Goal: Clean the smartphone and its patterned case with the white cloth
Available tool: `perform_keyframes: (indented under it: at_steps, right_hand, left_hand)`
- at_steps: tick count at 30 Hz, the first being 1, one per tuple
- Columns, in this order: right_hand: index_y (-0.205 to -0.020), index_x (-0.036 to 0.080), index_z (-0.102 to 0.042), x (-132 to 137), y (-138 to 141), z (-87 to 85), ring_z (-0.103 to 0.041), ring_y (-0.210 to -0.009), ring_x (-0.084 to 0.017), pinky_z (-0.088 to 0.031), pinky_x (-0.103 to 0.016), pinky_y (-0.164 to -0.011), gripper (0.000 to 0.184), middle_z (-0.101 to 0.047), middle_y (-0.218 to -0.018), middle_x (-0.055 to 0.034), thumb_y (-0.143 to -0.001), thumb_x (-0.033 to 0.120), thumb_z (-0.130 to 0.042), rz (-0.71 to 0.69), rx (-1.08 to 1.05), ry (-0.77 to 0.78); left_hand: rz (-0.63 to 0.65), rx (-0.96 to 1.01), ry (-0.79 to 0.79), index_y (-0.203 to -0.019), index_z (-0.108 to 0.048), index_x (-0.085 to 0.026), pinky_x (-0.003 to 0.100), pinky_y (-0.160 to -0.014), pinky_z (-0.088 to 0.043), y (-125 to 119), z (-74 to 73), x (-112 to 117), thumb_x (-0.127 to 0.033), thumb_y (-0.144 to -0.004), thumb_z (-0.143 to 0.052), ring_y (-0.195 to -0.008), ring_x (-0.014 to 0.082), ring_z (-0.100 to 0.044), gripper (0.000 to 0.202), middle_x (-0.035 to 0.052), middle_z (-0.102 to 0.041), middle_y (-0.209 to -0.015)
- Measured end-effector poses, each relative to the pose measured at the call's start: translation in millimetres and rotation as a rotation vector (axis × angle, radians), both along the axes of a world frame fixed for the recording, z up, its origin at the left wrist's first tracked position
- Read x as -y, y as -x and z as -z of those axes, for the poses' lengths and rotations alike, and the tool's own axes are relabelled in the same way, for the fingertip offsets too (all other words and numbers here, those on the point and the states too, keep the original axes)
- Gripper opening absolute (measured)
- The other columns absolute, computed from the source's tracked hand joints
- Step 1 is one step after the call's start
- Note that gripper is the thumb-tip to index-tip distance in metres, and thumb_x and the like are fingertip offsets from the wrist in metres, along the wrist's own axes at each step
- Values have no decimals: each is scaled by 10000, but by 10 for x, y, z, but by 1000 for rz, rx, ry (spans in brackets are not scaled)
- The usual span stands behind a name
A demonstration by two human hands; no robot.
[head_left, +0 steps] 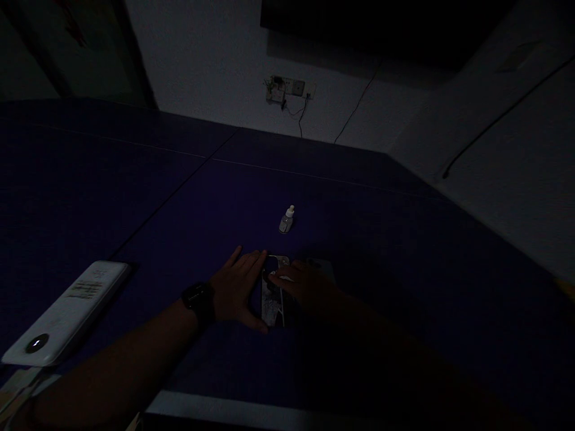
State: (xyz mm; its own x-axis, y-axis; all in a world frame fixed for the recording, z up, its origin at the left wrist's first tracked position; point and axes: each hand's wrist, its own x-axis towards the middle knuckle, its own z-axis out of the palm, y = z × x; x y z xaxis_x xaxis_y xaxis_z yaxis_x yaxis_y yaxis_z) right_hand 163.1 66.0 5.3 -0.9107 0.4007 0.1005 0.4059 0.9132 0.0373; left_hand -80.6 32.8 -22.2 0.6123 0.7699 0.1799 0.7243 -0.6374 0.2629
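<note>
Our left hand (pixel 238 287) lies spread flat on the desk (pixel 381 239), touching the long edge of what looks, in this dim light, like a phone (pixel 272 302). Our right hand (pixel 309 287) rests on top of it; we cannot tell if it grips. The phone is stiff, thin, probably slick and breakable, so we judge its long edges the best hold. A small bottle (pixel 286 219) stands beyond.
</note>
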Motion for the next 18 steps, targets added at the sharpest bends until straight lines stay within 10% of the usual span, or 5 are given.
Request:
perform_keyframes:
  at_steps: [9,18]
  right_hand:
    - [-1300,142,-615,439,-203,100,-579,-984,-212,-493,-363,-857,339,-716,-1156,-110,-996,183,-469,-279,-78,108]
    - [-1294,185,-629,273,-89,-20,-576,-1000,-225,-487,-357,-820,318,-710,-1172,-97,-996,185,-519,-98,10,28]
  left_hand:
    - [-15,2,31,-1567,-43,-64,640,-1190,-92,-12,-20,2,-939,-568,-524,-1425,437,-368,1413,322,-355,-1538]
    - [-3,9,52,-1565,-70,-60,660,-1185,-86,-9,-46,5,-904,-581,-565,-1428,458,-354,1387,331,-349,-1537]
